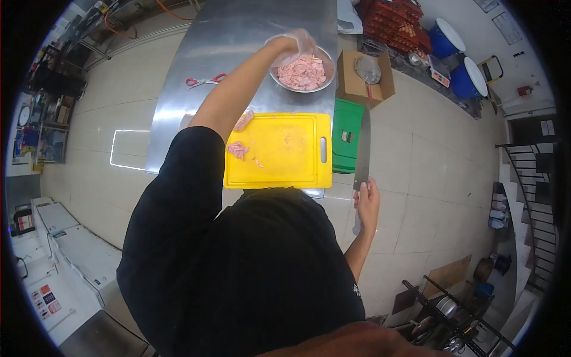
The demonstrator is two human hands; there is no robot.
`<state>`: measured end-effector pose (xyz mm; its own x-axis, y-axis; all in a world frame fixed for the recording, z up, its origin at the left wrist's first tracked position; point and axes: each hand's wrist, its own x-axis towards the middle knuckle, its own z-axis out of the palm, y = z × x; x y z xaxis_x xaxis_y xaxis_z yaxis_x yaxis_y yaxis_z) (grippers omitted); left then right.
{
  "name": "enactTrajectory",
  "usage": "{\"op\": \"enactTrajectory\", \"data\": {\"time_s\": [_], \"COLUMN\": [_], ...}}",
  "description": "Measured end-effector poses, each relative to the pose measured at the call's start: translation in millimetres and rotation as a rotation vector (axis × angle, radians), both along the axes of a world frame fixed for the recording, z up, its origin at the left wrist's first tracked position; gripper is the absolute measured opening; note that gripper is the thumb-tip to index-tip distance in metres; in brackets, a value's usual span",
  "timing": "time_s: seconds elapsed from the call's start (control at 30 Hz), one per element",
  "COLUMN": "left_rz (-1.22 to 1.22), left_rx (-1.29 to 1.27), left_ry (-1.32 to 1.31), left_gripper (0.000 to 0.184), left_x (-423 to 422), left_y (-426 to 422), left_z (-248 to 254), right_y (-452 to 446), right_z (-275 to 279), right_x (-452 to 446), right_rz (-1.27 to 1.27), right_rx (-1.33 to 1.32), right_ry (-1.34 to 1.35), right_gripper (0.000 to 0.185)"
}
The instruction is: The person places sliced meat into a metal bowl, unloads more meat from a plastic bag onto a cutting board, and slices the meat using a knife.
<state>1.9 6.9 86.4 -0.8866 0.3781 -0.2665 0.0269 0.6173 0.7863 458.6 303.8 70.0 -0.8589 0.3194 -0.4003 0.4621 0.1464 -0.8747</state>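
Note:
My left hand, in a clear plastic glove, is over the back left rim of a metal bowl. Its fingers are too blurred to make out. Sliced pink meat fills the bowl. My right hand grips a large knife, its wide blade pointing forward beside the table's right edge. On the yellow cutting board in front of me, a piece of pink meat lies at the left, with another near the upper left corner, partly behind my left arm.
Red-handled scissors lie on the metal table, left of my left arm. Right of the board is a green container or lid; behind it stands an open cardboard box. Egg trays and blue buckets stand farther back right.

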Motion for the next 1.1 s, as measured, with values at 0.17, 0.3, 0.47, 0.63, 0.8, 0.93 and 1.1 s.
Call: {"op": "enactTrajectory", "data": {"time_s": [0.17, 0.3, 0.47, 0.63, 0.8, 0.93, 1.1], "left_rz": [-0.143, -0.176, -0.204, -0.258, -0.319, -0.202, -0.103], "left_rx": [-0.185, -0.244, -0.216, -0.165, -0.450, -0.562, -0.384], "left_ry": [-0.087, -0.057, 0.057, 0.307, 0.272, -0.026, 0.141], "left_gripper": [0.039, 0.039, 0.039, 0.028, 0.022, 0.029, 0.031], "left_x": [37.5, 42.0, 31.9, 64.4, 129.1, 206.0, 269.1], "left_y": [-7.1, -7.0, -12.2, -38.9, -84.2, -124.9, -136.1], "left_z": [-56.5, -65.3, -12.9, 53.6, 45.1, -13.9, -60.8], "right_y": [-11.2, -22.3, -33.5, -54.0, -88.9, -107.2, -114.9], "right_z": [-2.3, 1.8, 3.4, -0.8, 10.2, 2.3, -9.3], "right_x": [12.1, 17.1, 14.3, -0.9, -8.2, -11.6, -16.4], "right_rz": [-0.021, -0.050, -0.031, 0.000, 0.132, 0.188, 0.327], "right_rx": [0.034, 0.001, 0.019, 0.019, 0.021, 0.075, 0.207], "right_ry": [-0.059, -0.086, -0.049, -0.038, -0.079, -0.115, -0.105], "right_gripper": [0.041, 0.040, 0.039, 0.040, 0.037, 0.035, 0.034]}}
